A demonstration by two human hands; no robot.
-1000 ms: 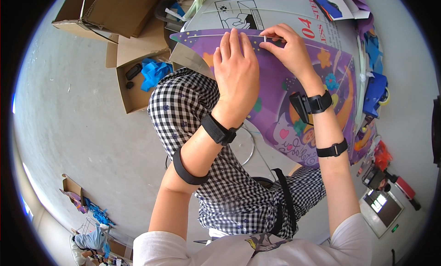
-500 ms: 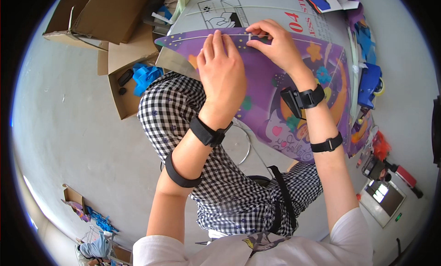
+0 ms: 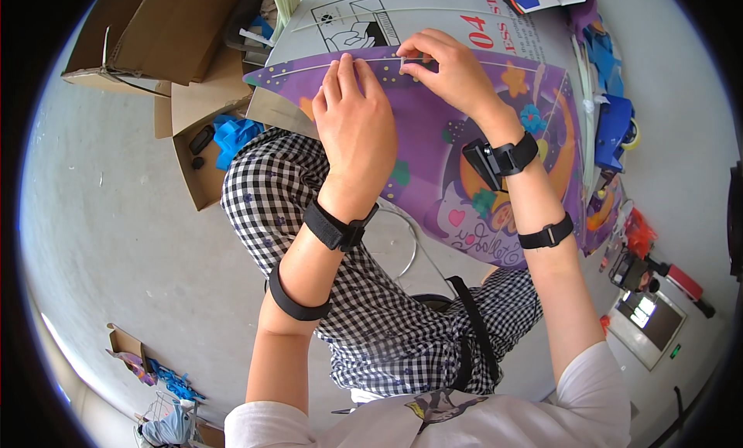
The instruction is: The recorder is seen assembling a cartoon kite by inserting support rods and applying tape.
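The right hand pinches a thin white rod at the top edge of the purple kite. The left hand lies flat, fingers spread, pressing the kite, which rests across the person's lap.

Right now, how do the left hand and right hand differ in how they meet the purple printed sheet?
The left hand lies flat, palm down, fingers stretched across the purple printed sheet; the right hand is curled, fingertips pinching at the thin white rod along the sheet's upper edge. The left hand sits nearer the sheet's left end, the right hand nearer its middle. Both wrists carry black straps, and both hands touch the sheet.
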